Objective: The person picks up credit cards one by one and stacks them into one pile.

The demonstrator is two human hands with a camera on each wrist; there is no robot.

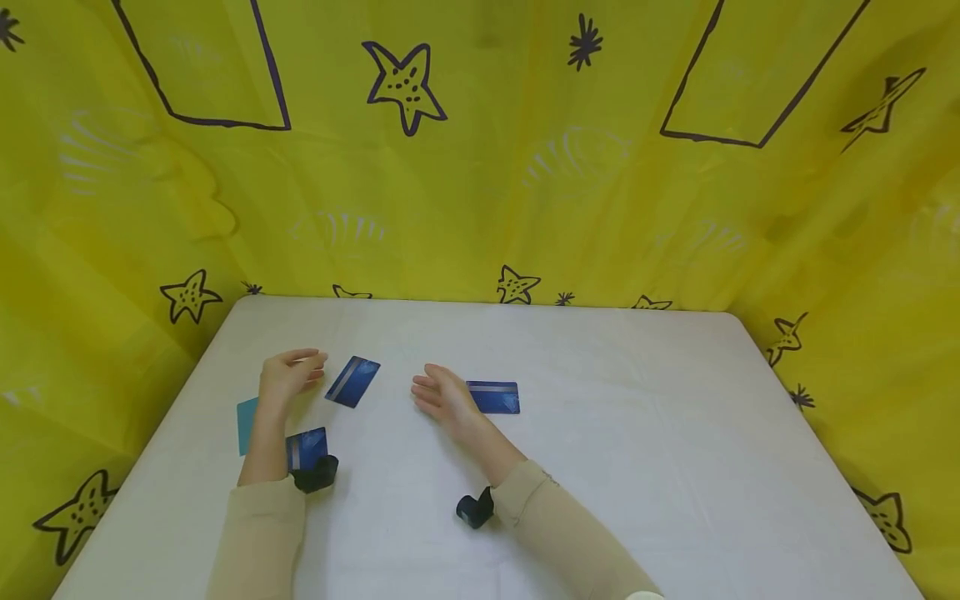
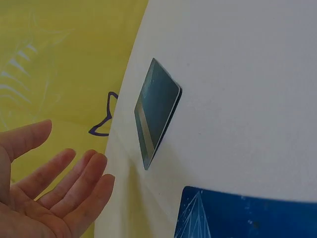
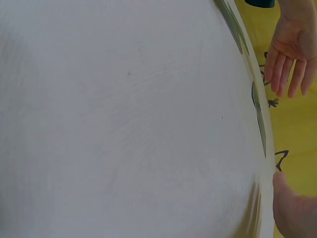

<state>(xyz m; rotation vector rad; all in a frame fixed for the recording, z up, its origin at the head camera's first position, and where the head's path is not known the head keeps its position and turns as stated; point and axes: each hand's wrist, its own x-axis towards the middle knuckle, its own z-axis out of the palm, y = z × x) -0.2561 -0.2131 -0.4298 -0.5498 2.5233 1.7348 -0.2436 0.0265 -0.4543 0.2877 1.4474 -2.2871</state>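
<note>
My left hand (image 1: 291,373) is held over the left part of the table with its fingers loosely extended and nothing in them. Nearest to it lies a dark blue card with a grey stripe (image 1: 356,379), which the left wrist view shows apart from the fingertips. My right hand (image 1: 444,396), also holding nothing, points left with relaxed fingers. Beside its wrist is a striped blue card (image 1: 495,397), its left end partly covered. By the left forearm lie another blue card (image 1: 307,446), partly hidden by a black wrist strap, and a light blue card (image 1: 246,425), partly behind the arm.
A white cloth covers the table (image 1: 637,458). Yellow curtains (image 1: 480,183) with starfish drawings hang along its back and sides. A black wrist camera mount (image 1: 476,508) sticks out from the right sleeve.
</note>
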